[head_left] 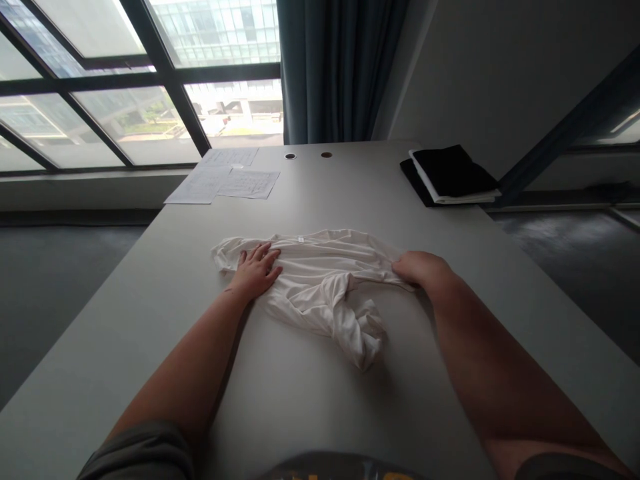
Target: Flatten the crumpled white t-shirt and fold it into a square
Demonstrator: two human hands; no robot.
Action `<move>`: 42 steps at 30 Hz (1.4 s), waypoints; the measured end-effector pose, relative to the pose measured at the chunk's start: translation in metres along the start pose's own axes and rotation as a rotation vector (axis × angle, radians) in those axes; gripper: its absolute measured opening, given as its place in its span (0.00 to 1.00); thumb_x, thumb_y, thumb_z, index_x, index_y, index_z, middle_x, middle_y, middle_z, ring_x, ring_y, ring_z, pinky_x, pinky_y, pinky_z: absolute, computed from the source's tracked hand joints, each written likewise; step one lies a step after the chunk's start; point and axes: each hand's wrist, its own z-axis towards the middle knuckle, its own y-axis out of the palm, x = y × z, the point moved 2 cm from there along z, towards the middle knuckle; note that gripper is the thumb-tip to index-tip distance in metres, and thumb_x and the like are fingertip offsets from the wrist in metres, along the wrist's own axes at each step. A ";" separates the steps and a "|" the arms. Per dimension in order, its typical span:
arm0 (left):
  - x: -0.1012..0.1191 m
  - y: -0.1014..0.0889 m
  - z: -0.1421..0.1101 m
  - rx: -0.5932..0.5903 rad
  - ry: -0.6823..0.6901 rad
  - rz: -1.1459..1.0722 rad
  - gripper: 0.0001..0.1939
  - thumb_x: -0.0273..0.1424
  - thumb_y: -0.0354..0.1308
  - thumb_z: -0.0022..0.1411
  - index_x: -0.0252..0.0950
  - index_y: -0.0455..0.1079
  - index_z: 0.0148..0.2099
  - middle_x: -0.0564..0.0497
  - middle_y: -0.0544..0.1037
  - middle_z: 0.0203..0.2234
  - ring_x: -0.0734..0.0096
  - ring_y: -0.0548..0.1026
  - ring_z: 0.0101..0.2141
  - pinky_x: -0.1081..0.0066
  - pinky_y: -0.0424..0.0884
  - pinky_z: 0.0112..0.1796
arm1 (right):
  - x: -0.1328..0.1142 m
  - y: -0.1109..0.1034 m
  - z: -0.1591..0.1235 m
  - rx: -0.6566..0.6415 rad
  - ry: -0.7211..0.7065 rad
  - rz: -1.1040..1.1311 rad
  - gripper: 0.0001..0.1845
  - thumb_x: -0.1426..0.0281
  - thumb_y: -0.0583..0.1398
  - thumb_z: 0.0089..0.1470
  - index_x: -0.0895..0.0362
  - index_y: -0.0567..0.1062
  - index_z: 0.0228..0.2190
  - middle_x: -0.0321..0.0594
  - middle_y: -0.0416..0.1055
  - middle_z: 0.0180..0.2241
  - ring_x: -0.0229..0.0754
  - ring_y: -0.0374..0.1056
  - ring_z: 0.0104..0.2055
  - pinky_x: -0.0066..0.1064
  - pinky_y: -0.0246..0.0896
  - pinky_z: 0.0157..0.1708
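Your left hand (254, 272) spread on rumpled white shirt (320, 257); right hand (424, 268) gripping its edge, twisted bunch (353, 327) between, nearer you.

Dim interior, bright window light upper left, soft shadows

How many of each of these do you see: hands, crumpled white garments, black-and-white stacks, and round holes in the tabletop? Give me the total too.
Hands: 2 (left hand, right hand)
Crumpled white garment: 1
Black-and-white stack: 1
Round holes: 2 (left hole, right hole)
Total: 6
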 end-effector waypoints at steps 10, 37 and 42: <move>0.039 0.001 -0.003 -0.021 0.344 0.037 0.28 0.44 0.51 0.74 0.44 0.64 0.71 0.44 0.58 0.73 0.53 0.54 0.72 0.46 0.48 0.70 | -0.094 -0.008 -0.034 0.644 -0.642 0.329 0.13 0.71 0.57 0.62 0.59 0.81 0.42 0.49 0.79 0.47 0.49 0.71 0.51 0.36 0.59 0.57; 0.132 -0.014 -0.065 -0.148 0.519 -0.058 0.17 0.40 0.58 0.69 0.40 0.72 0.56 0.41 0.68 0.66 0.48 0.68 0.63 0.49 0.67 0.61 | -0.117 0.016 0.017 0.598 -0.834 0.404 0.13 0.68 0.59 0.61 0.58 0.78 0.45 0.51 0.75 0.54 0.50 0.67 0.58 0.40 0.57 0.63; 0.099 -0.019 -0.035 0.112 0.194 -0.094 0.19 0.40 0.48 0.74 0.39 0.71 0.59 0.41 0.71 0.61 0.54 0.71 0.59 0.54 0.67 0.60 | -0.115 0.026 0.036 0.602 -0.669 0.412 0.21 0.65 0.59 0.62 0.60 0.75 0.54 0.54 0.67 0.64 0.51 0.60 0.68 0.44 0.49 0.69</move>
